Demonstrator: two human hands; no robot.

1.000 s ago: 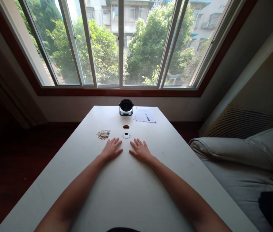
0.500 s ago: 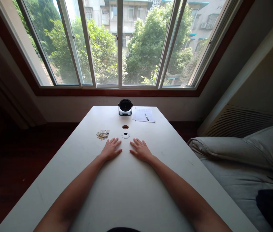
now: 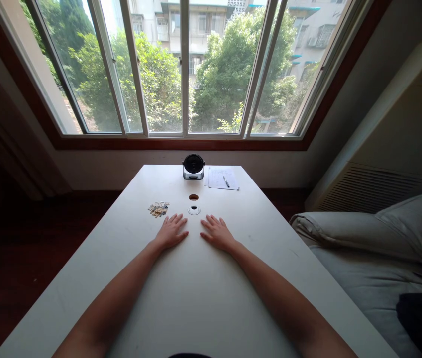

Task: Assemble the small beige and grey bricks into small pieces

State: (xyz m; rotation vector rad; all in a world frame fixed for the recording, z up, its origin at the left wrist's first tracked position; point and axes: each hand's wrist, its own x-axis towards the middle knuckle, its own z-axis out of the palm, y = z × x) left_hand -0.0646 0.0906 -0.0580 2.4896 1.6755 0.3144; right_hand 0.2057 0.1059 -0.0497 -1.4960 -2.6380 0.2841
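My left hand [image 3: 172, 231] lies flat on the white table [image 3: 196, 293], palm down with its fingers spread. Just beyond its fingertips, to the left, is a loose pile of small pieces [image 3: 158, 209] in tan, pale and dark colours; their kind is too small to make out. My right hand [image 3: 216, 232] rests palm down on the tabletop too, fingers apart and holding nothing. Ahead of the gap between both hands sits a round white ring-shaped piece [image 3: 193, 211] with a dark centre. Neither hand touches it or the pile.
A round hole [image 3: 193, 197] opens in the tabletop behind the ring. Farther back stands a small black fan-like device [image 3: 193, 166], with papers [image 3: 216, 178] and a pen [image 3: 226, 182] to its right. A grey sofa [image 3: 349, 228] borders the table's right side; a window [image 3: 184, 74] lies beyond.
Both hands stay in place on the table. The whole view has shifted very slightly, with the scene sitting a little lower in the picture.
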